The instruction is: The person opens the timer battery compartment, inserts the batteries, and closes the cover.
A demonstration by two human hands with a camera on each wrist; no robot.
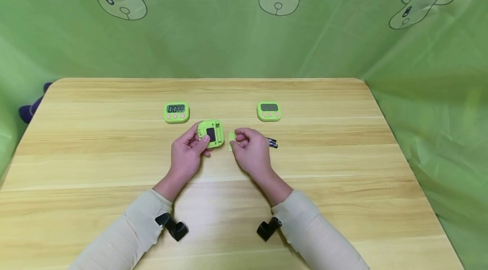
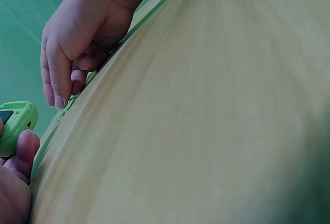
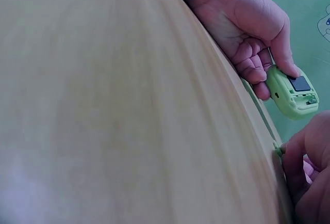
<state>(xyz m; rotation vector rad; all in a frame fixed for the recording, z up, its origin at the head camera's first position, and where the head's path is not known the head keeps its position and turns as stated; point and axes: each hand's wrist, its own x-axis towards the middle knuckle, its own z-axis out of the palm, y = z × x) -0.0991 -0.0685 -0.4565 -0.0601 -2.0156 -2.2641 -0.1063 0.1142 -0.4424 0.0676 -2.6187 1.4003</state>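
Tabletop (image 1: 343,194) mid-frame: your left hand (image 1: 186,151) grips the opened timer (image 1: 218,134), right hand (image 1: 253,151) pinches its cover (image 1: 231,136); batteries (image 1: 273,144) aren't in yet, I'd guess.

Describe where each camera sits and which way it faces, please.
Head: worn there, facing forward and down at the table; left grip, right grip, sleeves show.
Left wrist: worn there, facing the work; left grip lower left, right grip upper left.
Right wrist: worn there, facing the work; right grip lower right, left grip upper right.
Both wrist views share the held timer.
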